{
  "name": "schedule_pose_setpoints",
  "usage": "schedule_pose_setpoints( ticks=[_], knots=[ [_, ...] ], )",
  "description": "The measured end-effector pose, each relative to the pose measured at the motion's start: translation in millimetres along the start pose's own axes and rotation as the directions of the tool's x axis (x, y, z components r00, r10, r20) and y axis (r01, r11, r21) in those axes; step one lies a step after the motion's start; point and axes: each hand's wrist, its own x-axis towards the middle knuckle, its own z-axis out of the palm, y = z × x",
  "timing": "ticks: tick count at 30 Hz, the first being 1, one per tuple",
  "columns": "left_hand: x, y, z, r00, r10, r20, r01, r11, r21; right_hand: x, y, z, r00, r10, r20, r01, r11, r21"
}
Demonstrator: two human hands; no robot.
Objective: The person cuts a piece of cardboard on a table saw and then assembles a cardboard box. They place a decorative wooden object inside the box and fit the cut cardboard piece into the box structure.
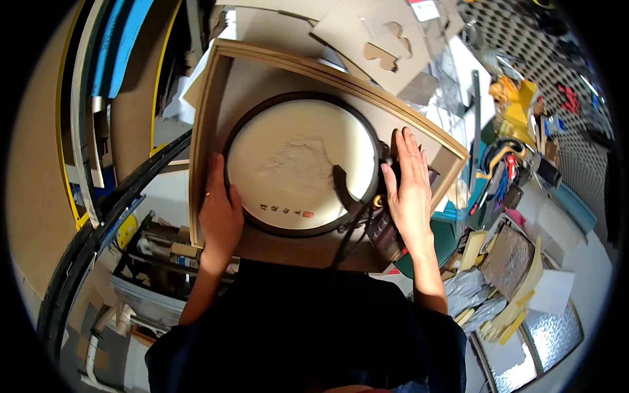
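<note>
A round panel (295, 157) with a cream face, a pale mountain-like relief, small dark characters and a red seal lies inside a shallow brown box (341, 69). A dark rim runs around it. My left hand (219, 216) rests at the panel's left edge, between rim and box wall, its thumb apart from the fingers. On the right, my right hand (411, 190) lies with fingers stretched out, beside a dark carved wooden piece (386, 236) that it partly covers. A dark curved part (342, 187) reaches over the panel's lower right.
Flat cardboard with a cut-out (386, 52) and clear plastic lie beyond the box. Tools and a yellow container (521, 108) crowd the right. Offcuts and grey plastic bags (468, 291) lie lower right. Long dark strips (98, 226) and boards stand on the left.
</note>
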Motion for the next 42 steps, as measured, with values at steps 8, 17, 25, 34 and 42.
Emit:
schedule_pose_setpoints(
  ticks=[8, 17, 25, 34, 42],
  knots=[
    [-2.4, 3.5, 1.8, 0.993, 0.107, -0.056, -0.109, 0.993, -0.035, -110.1, 10.7, -21.6, 0.933, 0.255, -0.254, -0.265, 0.964, -0.004],
    [-24.0, 118.9, 42.1, 0.913, 0.382, 0.143, -0.303, 0.871, -0.387, -151.9, 64.5, 35.9, 0.847, 0.519, -0.117, -0.252, 0.585, 0.771],
    [-29.4, 200.4, 126.3, 0.808, 0.587, 0.052, -0.555, 0.788, -0.265, -145.7, 71.7, 20.0, 0.867, 0.495, -0.054, -0.291, 0.591, 0.752],
    [-32.8, 188.9, 129.3, 0.850, 0.498, 0.169, -0.498, 0.866, -0.045, -113.9, 109.0, 30.8, 0.901, 0.433, 0.000, -0.333, 0.693, 0.639],
    [-48.0, 189.4, 126.2, 0.834, 0.517, 0.193, -0.514, 0.855, -0.066, -78.9, 141.8, 21.2, 0.921, 0.298, 0.250, -0.387, 0.759, 0.524]
  ],
)
